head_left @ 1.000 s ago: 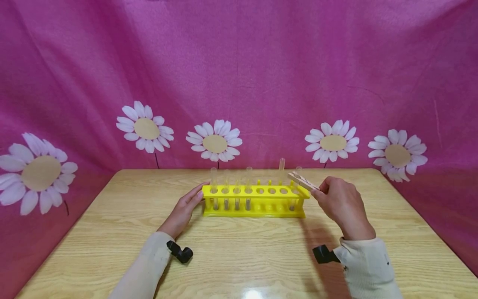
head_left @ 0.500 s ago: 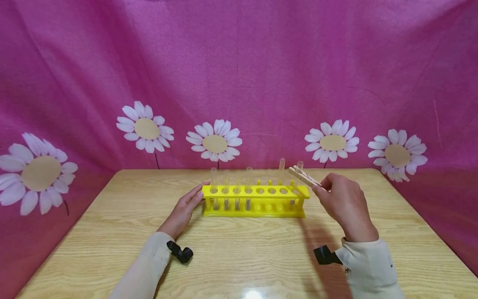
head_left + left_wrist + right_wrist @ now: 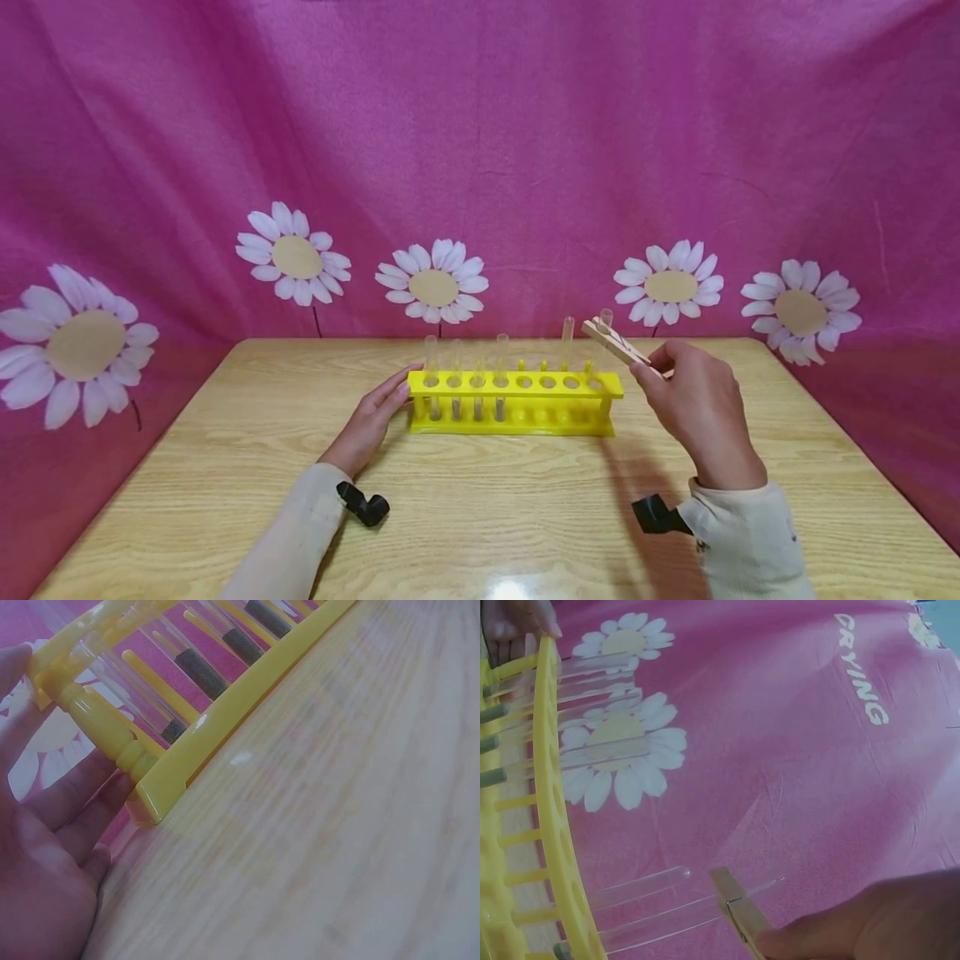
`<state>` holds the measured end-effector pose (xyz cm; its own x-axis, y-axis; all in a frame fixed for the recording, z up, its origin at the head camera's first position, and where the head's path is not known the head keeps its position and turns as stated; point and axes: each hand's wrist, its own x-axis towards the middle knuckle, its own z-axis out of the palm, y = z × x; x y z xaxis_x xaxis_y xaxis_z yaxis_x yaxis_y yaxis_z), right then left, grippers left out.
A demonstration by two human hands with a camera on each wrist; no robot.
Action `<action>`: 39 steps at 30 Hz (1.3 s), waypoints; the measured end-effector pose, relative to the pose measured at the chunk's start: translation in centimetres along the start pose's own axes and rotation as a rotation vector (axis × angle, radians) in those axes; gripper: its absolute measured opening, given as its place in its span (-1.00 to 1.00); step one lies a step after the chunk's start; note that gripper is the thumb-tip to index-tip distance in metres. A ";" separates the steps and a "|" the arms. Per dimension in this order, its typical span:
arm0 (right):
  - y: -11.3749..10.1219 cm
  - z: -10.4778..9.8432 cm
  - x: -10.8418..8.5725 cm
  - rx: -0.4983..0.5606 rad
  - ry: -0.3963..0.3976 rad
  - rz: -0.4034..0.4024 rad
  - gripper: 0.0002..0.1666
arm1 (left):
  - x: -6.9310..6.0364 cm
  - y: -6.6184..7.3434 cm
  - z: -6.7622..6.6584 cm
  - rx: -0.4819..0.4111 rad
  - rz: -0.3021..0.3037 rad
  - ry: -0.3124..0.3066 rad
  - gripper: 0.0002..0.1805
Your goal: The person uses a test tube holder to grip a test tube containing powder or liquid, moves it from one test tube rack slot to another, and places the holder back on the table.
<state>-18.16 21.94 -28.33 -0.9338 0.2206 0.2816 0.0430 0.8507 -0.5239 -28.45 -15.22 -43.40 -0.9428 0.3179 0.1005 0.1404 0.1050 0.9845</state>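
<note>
A yellow test tube rack stands on the table. Its left end is held by my left hand, thumb at the front and fingers behind the end post in the left wrist view. My right hand pinches a wooden clothespin, its jaws clamped on a clear test tube just below the mouth. That tube is raised, its dark-filled bottom near the rack's top plate at the right end hole. Several tubes with dark grey contents stand in the left holes.
An upside-down tube sits on a peg behind the rack, close to the clothespin. Other yellow pegs rise along the back. Behind the wooden table hangs a pink cloth with daisies.
The clothespin has moved up, lifting the clamped tube out of its low seat in the rightmost hole. My left hand has stayed at the rack's end.
</note>
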 end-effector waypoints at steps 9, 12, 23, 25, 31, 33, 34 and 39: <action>-0.2 -0.2 -0.1 0.027 0.050 -0.028 -0.69 | 0.0 -0.2 0.0 -0.013 0.003 -0.007 -0.43; -0.3 -0.2 -0.2 0.039 0.067 -0.039 -0.68 | 0.1 -0.2 0.0 -0.007 0.000 -0.003 -0.43; -0.6 -0.4 -0.3 0.050 0.119 -0.077 -0.67 | 0.1 -0.2 -0.1 -0.004 0.003 -0.002 -0.42; -0.7 -0.4 -0.4 0.055 0.126 -0.080 -0.68 | 0.1 -0.2 -0.1 0.001 -0.001 0.001 -0.42; -1.0 -0.2 -0.5 0.088 0.128 -0.092 -0.70 | 0.1 -0.2 -0.1 -0.004 0.001 -0.001 -0.41; -1.1 0.0 -0.5 0.098 0.121 -0.096 -0.71 | 0.1 -0.2 -0.1 -0.004 -0.003 -0.003 -0.40; -1.2 0.0 -0.5 0.103 0.116 -0.099 -0.71 | 0.1 -0.2 -0.1 -0.005 -0.004 -0.003 -0.40; -1.4 0.5 -0.5 0.110 0.082 -0.091 -0.73 | 0.0 -0.1 0.0 0.005 -0.011 0.002 -0.43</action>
<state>-17.92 20.46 -28.12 -0.9000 0.1873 0.3936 -0.0833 0.8125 -0.5770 -28.47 -15.25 -43.47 -0.9450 0.3144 0.0897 0.1313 0.1135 0.9848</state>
